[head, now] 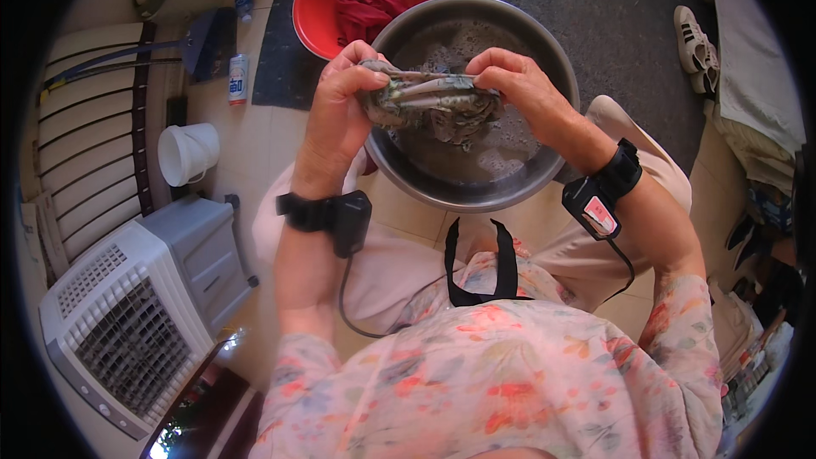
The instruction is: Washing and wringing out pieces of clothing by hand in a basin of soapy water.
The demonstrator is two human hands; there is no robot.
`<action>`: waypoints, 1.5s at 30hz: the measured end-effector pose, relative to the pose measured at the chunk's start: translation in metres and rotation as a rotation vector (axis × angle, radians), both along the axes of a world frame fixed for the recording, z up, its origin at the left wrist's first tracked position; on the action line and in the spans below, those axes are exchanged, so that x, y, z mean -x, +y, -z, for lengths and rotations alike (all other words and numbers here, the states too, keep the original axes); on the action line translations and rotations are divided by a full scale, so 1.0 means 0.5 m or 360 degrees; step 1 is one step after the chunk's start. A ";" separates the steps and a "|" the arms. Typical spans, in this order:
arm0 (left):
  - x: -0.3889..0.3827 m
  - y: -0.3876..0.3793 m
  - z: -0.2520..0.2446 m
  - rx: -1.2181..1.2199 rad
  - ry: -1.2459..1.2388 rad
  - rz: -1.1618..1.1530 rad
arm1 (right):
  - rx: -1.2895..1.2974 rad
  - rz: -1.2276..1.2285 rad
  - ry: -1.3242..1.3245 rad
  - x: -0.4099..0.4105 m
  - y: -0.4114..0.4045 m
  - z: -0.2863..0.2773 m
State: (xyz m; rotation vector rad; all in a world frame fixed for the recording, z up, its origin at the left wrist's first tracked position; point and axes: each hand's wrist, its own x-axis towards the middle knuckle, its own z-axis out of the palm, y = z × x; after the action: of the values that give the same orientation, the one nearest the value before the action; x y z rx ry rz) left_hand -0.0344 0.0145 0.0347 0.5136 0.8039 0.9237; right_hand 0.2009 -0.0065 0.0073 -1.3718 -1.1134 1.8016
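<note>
Between my two hands a wet, patterned grey-green cloth point(440, 99) is stretched sideways over a round metal basin point(408, 175). My left hand point(347, 92) pinches its left end, thumb on top. The right end is gripped between the thumb and fingers of my right hand point(513, 76). Bunched folds of the fabric hang below the taut upper edge. Murky, sudsy water point(446, 162) fills the lower part of the basin, with patches of foam on its surface.
A red basin point(312, 13) holding a crimson cloth point(370, 3) stands against the metal basin at upper left. On the left are a drink can point(238, 80), a white bucket point(189, 154), a dustpan point(207, 44) and an air cooler point(127, 325). Sneakers point(696, 44) lie at right.
</note>
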 end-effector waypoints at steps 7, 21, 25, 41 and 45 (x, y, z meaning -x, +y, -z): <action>0.002 -0.001 0.004 -0.0076 0.0240 0.0049 | 0.0048 -0.0246 0.0112 -0.007 0.006 -0.023; -0.036 -0.018 -0.010 -0.0156 0.0500 0.0443 | -0.0236 -0.0145 0.0084 -0.028 0.033 -0.041; -0.047 -0.013 -0.015 -0.0178 0.0368 0.0500 | -0.0612 -0.0412 -0.0135 -0.006 0.031 -0.025; -0.040 -0.023 -0.055 -0.0279 0.0645 0.0551 | -0.0337 -0.0497 0.0063 0.002 0.039 -0.046; -0.028 -0.028 -0.044 -0.0136 0.0817 0.0638 | -0.0380 -0.0598 -0.0105 0.002 0.047 -0.055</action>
State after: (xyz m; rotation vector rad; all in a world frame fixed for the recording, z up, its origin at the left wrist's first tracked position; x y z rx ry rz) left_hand -0.0205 0.0005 0.0565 0.9709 1.0735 0.4546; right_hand 0.2001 0.0171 0.0346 -1.1434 -1.6526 1.8084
